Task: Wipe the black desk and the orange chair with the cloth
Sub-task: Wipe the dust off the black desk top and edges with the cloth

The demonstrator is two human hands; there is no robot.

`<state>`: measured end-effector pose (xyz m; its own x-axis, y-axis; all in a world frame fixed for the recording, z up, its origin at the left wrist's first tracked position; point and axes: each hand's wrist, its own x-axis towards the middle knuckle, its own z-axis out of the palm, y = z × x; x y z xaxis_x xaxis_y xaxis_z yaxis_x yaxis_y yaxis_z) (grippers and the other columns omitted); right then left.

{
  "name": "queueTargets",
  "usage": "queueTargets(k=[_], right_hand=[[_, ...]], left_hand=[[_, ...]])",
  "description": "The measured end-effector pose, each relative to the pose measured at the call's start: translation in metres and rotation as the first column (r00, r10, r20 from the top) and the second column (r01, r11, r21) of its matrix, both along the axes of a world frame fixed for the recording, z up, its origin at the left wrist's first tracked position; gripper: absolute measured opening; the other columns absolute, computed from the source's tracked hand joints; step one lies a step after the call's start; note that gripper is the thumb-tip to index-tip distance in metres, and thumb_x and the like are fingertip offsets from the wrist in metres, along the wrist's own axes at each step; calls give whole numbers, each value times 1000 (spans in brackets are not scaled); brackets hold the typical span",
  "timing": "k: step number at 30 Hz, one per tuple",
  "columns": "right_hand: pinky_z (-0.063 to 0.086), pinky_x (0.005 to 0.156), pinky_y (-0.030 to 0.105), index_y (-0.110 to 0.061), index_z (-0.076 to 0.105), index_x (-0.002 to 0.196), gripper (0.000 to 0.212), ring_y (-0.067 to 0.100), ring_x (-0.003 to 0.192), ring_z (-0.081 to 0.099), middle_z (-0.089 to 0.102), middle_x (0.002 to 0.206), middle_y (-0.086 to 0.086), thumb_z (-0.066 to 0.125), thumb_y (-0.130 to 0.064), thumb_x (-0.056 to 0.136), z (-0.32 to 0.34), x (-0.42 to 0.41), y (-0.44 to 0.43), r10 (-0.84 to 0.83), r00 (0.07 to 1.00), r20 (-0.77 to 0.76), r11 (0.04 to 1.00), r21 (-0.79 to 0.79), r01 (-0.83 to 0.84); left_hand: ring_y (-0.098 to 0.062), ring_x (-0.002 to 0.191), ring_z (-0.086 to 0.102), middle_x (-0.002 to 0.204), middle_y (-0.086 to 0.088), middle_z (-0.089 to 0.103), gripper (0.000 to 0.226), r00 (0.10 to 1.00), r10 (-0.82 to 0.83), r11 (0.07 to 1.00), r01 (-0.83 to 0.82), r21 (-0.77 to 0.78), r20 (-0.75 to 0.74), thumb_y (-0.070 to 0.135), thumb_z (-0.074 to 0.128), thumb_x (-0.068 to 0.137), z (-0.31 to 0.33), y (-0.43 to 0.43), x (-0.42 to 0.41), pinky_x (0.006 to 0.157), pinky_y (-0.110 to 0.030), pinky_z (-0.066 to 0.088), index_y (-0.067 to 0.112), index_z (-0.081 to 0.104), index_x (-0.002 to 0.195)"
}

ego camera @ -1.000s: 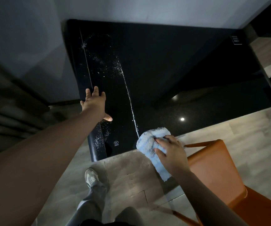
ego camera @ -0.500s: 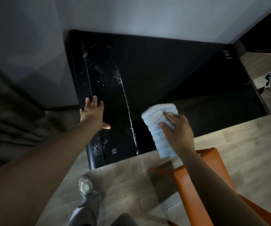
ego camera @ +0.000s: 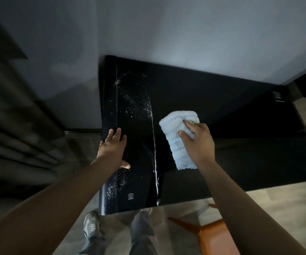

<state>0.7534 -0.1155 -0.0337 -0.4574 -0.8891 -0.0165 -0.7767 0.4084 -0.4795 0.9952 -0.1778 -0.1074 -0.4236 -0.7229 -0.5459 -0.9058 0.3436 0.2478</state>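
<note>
— Where was the cloth [ego camera: 179, 137]?

— On the black tabletop [ego camera: 231, 115], toward its near left part, just right of a white streak of residue [ego camera: 155, 153] that ran from mid-surface down to the near edge. It was a pale blue folded towel, its long axis running from the near edge toward the far edge, with the rounded, folded end pointing at the wall [ego camera: 185, 30] and the flat end pointing back at the person.

— And the hands?

— Well apart. The right hand [ego camera: 198, 142] gripped the cloth from its right side, thumb and fingers curled into the pile, pressing it on the surface. The left hand [ego camera: 112, 148] lay flat on the tabletop near the left edge, fingers straight and pointing toward the far edge, holding nothing.

— Anything else on the surface?

— White specks [ego camera: 139, 105] scattered left of the streak, and more near the near left corner beside a small printed mark [ego camera: 131, 196].

— The orange chair [ego camera: 214, 236]?

— On the floor [ego camera: 277, 208], beyond the near edge, under the right forearm. A grey shoe [ego camera: 91, 227] stood below the near left corner.
</note>
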Motion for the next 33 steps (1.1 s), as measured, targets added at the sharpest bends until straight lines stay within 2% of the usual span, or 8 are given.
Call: queueTargets(k=[5,10,15,18,23,26,33], right_hand=[[39,85,21,-26,55,136,45,6,104,50,43,117,-14,60,-38,93,-4,-13,-53,109,994,21,994,-13,-109],[41,85,22,-27,55,137,44,10,107,53,49,125,-7,58,-39,94,-6,-31,-118,232,972,30,973,-25,-231],[48,95,34,-25,54,138,44,18,114,54,49,131,-2,59,-36,95,-9,-48,-180,346,938,1,938,-34,-346],[47,99,41,-26,55,137,44,21,120,52,48,136,-1,59,-35,95,-14,-56,-215,387,922,-24,922,-23,-387],[46,97,38,-27,56,137,43,25,122,50,48,137,0,59,-33,95,-24,-65,-268,452,883,-128,890,-1,-456],[44,93,34,-28,55,138,43,25,120,51,47,138,-1,58,-34,95,-34,-67,-295,466,867,-177,882,21,-470],[44,97,42,-28,57,136,40,30,115,49,48,139,3,59,-30,95,-54,-59,-347,510,824,-248,852,18,-523]], left_hand=[[-27,148,-10,161,-4,-10,117,998,64,998,-64,15,5,54,79,67,0,-2,-4,119,-48,19,19,10,154],[-26,142,14,155,-2,13,93,959,265,958,-274,-85,-97,55,75,71,3,-11,-16,113,-46,31,23,32,148],[-34,147,-7,160,-1,-15,106,913,404,909,-407,-91,-49,56,74,72,7,-45,-32,115,-52,23,29,12,153],[-35,146,-13,158,-1,-23,117,896,443,894,-444,-55,-23,56,78,67,6,-62,-36,115,-54,24,30,4,154],[-32,148,-5,158,-5,-25,129,879,477,878,-477,24,-11,54,84,59,-1,-77,-37,114,-47,31,27,2,154],[-34,148,-3,158,-5,-25,130,873,488,872,-488,41,-11,52,86,57,-4,-81,-39,115,-46,29,27,2,154],[-35,148,-5,156,-3,-29,130,868,497,866,-496,66,10,49,86,58,-6,-83,-41,115,-45,29,28,0,154]])
